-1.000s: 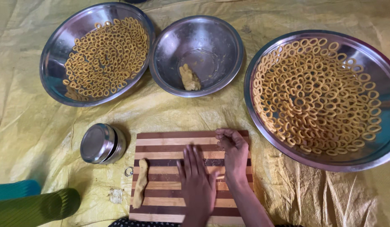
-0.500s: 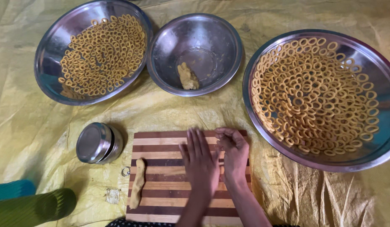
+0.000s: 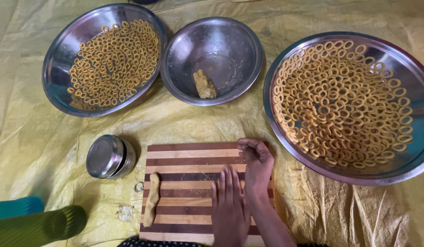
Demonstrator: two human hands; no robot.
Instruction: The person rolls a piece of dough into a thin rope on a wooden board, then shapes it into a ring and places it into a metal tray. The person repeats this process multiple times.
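Steel everywhere: the big tray (image 3: 285, 132) at right brims with dough rings (image 3: 344, 100), the upper-left bowl (image 3: 56, 77) holds a smaller heap, the middle bowl (image 3: 239, 68) one dough lump (image 3: 204, 85). Small lidded tin (image 3: 109, 156) sits left of the striped board (image 3: 184, 183). Left hand (image 3: 229, 208) flat, right hand (image 3: 257, 167) curled, side by side, touching; dough roll (image 3: 151, 205) at the board's left edge.

My hands (image 3: 241, 192) lie on the board (image 3: 184, 183) before me, a dough roll (image 3: 151, 206) at its left edge. A tin (image 3: 109, 156) sits left of the board. Behind: left tray (image 3: 61, 68), middle bowl (image 3: 230, 41) holding a dough lump (image 3: 204, 85), right tray (image 3: 404, 160)
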